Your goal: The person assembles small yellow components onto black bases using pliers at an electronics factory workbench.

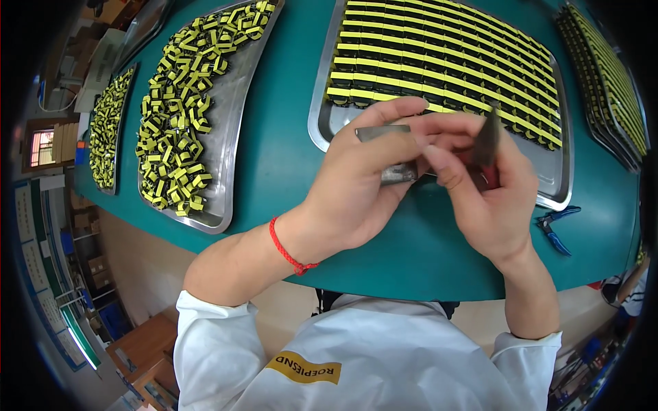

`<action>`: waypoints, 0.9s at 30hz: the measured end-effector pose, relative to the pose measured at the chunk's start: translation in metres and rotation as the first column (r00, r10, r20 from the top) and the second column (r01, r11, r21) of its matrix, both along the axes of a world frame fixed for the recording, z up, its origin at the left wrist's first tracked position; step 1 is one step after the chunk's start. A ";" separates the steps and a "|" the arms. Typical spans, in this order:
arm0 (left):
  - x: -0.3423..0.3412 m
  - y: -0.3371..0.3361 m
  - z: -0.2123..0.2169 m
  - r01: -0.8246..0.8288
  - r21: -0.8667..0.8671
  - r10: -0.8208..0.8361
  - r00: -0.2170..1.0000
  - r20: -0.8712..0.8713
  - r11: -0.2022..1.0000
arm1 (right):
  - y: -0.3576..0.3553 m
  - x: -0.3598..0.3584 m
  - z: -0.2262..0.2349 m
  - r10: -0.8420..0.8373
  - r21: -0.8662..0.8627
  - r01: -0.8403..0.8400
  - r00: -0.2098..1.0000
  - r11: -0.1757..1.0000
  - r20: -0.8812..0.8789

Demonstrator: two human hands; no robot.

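Head view: my left grip (360, 171) clasps one grey metal piece (399, 173); my right grip (492, 205) holds one blurred, dark-tipped tool (487, 142) with red on it. The metal lies left of my right grip, nearer my left; the tool's long axis points away from me. On the desk (284, 137): one blue-handled pair of pliers (547, 225), two trays (229, 103) of heaped yellow-black parts (171, 116), one rowed tray (329, 122), and a right-hand stack (606, 89) I cannot count.

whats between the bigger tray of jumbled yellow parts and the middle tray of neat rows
In the head view, only bare green tabletop shows between them.
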State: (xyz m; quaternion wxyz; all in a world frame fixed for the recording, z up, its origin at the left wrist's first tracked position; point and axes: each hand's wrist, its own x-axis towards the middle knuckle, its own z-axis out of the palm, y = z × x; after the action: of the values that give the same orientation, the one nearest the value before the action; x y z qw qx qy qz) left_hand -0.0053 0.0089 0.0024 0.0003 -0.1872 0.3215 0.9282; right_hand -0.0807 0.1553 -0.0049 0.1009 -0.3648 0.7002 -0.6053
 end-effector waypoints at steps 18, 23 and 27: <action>0.005 -0.008 -0.018 -0.511 -0.814 -0.323 0.748 -0.580 0.277 | 0.011 0.027 0.000 0.221 -0.194 -0.144 0.853 0.970 0.473; 0.008 -0.012 -0.005 -0.415 -0.901 -0.438 0.791 -0.428 0.129 | 0.006 0.027 -0.014 0.144 -0.216 -0.087 0.954 0.972 0.262; 0.005 -0.012 0.001 -0.433 -0.899 -0.464 0.786 -0.408 0.057 | 0.008 0.020 -0.017 0.124 -0.095 -0.122 0.992 0.988 0.013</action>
State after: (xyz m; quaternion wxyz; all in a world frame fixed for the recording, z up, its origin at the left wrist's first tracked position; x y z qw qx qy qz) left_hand 0.0001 -0.0035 0.0037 -0.2222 0.1855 0.8484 0.4433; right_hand -0.0604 0.1633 -0.0221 0.1273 -0.4061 0.6462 -0.6335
